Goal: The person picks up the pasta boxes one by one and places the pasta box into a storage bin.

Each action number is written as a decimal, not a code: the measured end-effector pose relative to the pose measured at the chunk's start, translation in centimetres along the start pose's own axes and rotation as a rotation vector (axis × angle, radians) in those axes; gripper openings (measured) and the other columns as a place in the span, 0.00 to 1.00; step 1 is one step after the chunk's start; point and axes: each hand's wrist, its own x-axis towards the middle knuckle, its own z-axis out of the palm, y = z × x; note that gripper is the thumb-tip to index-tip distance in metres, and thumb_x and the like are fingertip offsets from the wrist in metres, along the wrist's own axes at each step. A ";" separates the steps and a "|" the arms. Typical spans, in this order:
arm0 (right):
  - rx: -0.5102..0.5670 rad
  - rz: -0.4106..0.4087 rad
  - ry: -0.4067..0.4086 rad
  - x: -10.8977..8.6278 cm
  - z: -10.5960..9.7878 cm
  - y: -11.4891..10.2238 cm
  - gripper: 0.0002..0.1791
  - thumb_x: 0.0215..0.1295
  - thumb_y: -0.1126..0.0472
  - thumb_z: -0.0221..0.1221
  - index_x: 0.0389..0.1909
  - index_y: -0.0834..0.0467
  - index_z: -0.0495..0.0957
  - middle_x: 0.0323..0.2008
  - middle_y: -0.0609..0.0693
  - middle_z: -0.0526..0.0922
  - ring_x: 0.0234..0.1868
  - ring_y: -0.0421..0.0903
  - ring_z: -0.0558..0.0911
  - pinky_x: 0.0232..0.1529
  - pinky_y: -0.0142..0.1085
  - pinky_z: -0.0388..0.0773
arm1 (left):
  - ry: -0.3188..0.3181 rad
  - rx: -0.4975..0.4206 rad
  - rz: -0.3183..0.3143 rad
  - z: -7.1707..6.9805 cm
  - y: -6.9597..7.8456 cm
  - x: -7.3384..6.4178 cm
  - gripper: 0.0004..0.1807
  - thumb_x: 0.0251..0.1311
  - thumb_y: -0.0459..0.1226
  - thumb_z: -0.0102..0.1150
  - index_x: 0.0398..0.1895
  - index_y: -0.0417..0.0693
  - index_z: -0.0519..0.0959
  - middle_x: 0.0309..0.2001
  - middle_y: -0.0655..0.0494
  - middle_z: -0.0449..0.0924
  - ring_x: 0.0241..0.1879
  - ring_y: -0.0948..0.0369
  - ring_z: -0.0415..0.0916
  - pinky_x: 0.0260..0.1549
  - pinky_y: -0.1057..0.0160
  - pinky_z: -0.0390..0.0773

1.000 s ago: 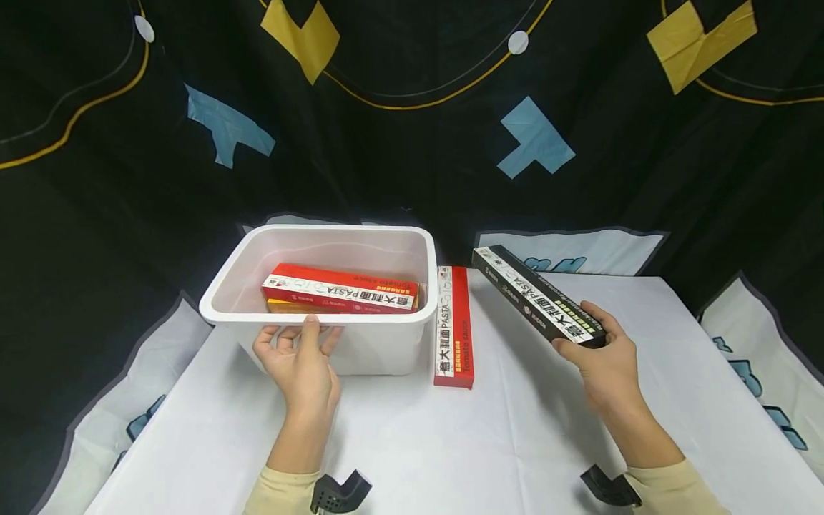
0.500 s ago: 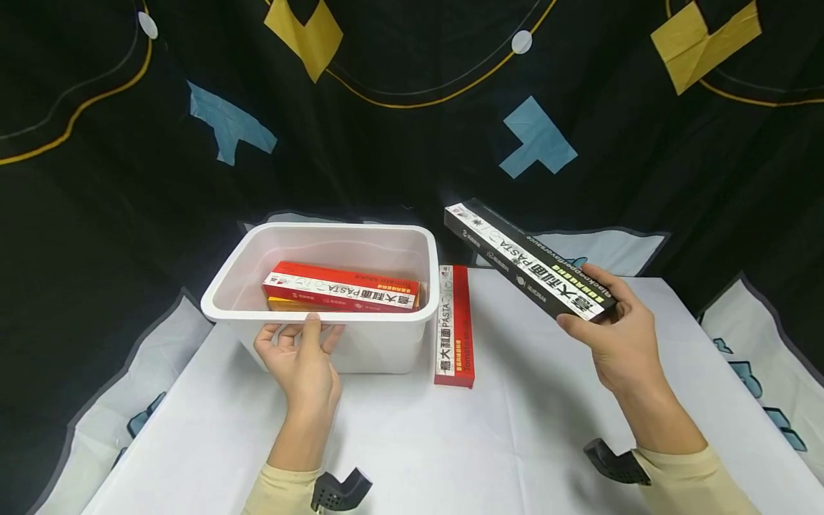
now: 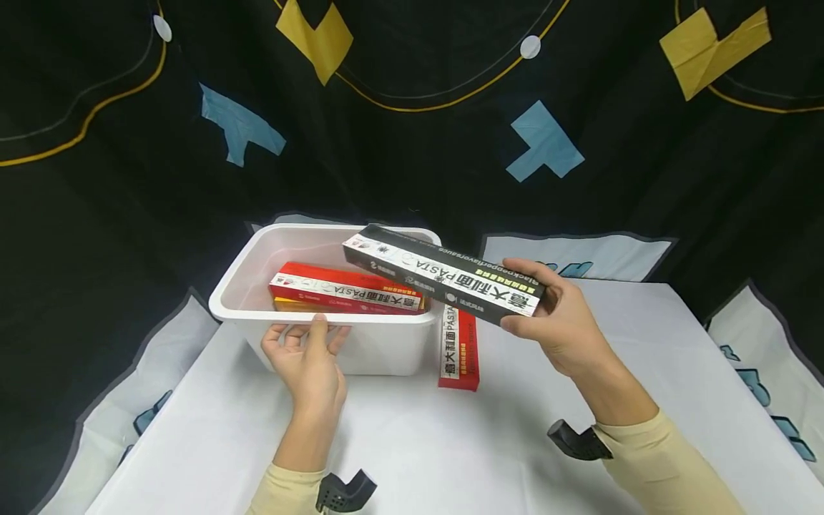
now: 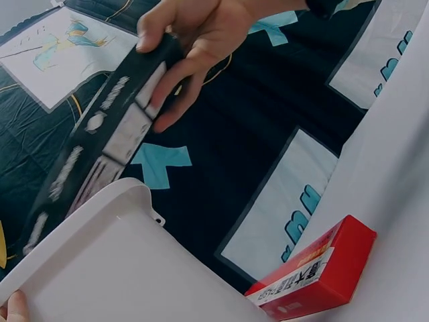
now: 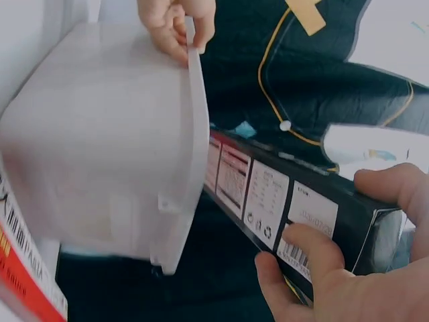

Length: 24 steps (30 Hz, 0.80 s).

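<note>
My right hand (image 3: 560,322) grips the near right end of a black pasta box (image 3: 444,272). The box's far end hangs over the right side of a white plastic bin (image 3: 386,350). With thumb on the front rim and fingers under it, my left hand (image 3: 312,365) holds the bin. Inside the bin a red pasta box (image 3: 347,286) lies on top of something yellow, mostly hidden. A second red pasta box (image 3: 460,350) lies on the table against the bin's right side, its far end covered by the black box. The right wrist view shows the black box's label side (image 5: 268,201).
A white cloth covers the table (image 3: 399,443). Behind it hangs a black curtain (image 3: 412,157) with blue and yellow shapes. Each wrist wears a black camera mount, one near the left sleeve (image 3: 283,490), the other near the right sleeve (image 3: 656,458).
My right hand has carried the black pasta box up and then left, from above the table's right side to over the bin. My left hand has stayed on the rim.
</note>
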 end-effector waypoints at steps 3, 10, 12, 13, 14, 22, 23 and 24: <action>0.018 0.032 -0.070 0.9 1.1 0.3 0.40 0.49 0.83 0.60 0.67 0.66 0.63 0.62 0.63 0.63 0.57 0.57 0.71 0.53 0.41 0.83 | 0.013 -0.012 -0.010 0.1 -0.1 -0.1 0.30 0.65 0.32 0.60 0.59 0.50 0.51 0.56 0.43 0.62 0.51 0.48 0.76 0.47 0.51 0.84; -0.045 0.092 -0.195 3.5 3.1 1.4 0.37 0.50 0.77 0.63 0.65 0.62 0.67 0.58 0.63 0.69 0.54 0.58 0.74 0.50 0.43 0.84 | 0.035 -0.047 -0.006 0.6 -0.2 0.1 0.28 0.65 0.27 0.58 0.57 0.48 0.52 0.51 0.42 0.64 0.40 0.53 0.78 0.44 0.49 0.85; -0.050 0.108 -0.230 4.6 3.4 1.8 0.36 0.51 0.76 0.63 0.64 0.63 0.67 0.57 0.64 0.70 0.53 0.59 0.74 0.50 0.43 0.84 | 0.040 -0.060 0.002 0.7 -0.2 0.1 0.27 0.64 0.26 0.57 0.57 0.47 0.52 0.50 0.43 0.64 0.38 0.54 0.78 0.44 0.48 0.85; -0.053 0.116 -0.244 5.1 3.6 2.1 0.36 0.51 0.76 0.63 0.64 0.63 0.67 0.56 0.64 0.71 0.53 0.59 0.74 0.50 0.43 0.84 | 0.041 -0.065 0.005 0.7 -0.2 0.2 0.27 0.64 0.25 0.57 0.57 0.47 0.52 0.50 0.43 0.64 0.37 0.55 0.78 0.44 0.48 0.85; -0.057 0.123 -0.257 5.6 3.7 2.3 0.35 0.51 0.76 0.62 0.64 0.63 0.67 0.56 0.64 0.71 0.53 0.59 0.74 0.50 0.44 0.84 | 0.041 -0.066 0.007 0.7 -0.2 0.2 0.27 0.64 0.25 0.56 0.56 0.47 0.52 0.49 0.43 0.64 0.36 0.55 0.77 0.44 0.48 0.85; -0.280 0.180 -0.340 9.2 5.8 3.1 0.35 0.49 0.71 0.66 0.63 0.57 0.71 0.54 0.57 0.75 0.51 0.57 0.76 0.47 0.43 0.85 | 0.032 -0.067 0.015 0.4 0.0 0.2 0.27 0.65 0.24 0.55 0.57 0.47 0.51 0.53 0.38 0.62 0.39 0.54 0.78 0.43 0.49 0.85; -0.319 0.189 -0.350 9.6 6.2 3.2 0.35 0.49 0.70 0.67 0.63 0.56 0.72 0.53 0.56 0.75 0.51 0.57 0.76 0.46 0.43 0.85 | 0.032 -0.067 0.015 0.3 0.0 0.2 0.27 0.65 0.24 0.55 0.57 0.47 0.51 0.54 0.38 0.62 0.39 0.53 0.78 0.44 0.49 0.85; -0.361 0.198 -0.358 9.9 6.6 3.3 0.36 0.49 0.69 0.68 0.63 0.55 0.72 0.52 0.55 0.76 0.50 0.56 0.77 0.45 0.42 0.85 | 0.034 -0.069 0.014 0.2 0.0 0.2 0.27 0.65 0.24 0.55 0.58 0.47 0.51 0.54 0.37 0.62 0.40 0.53 0.78 0.44 0.49 0.85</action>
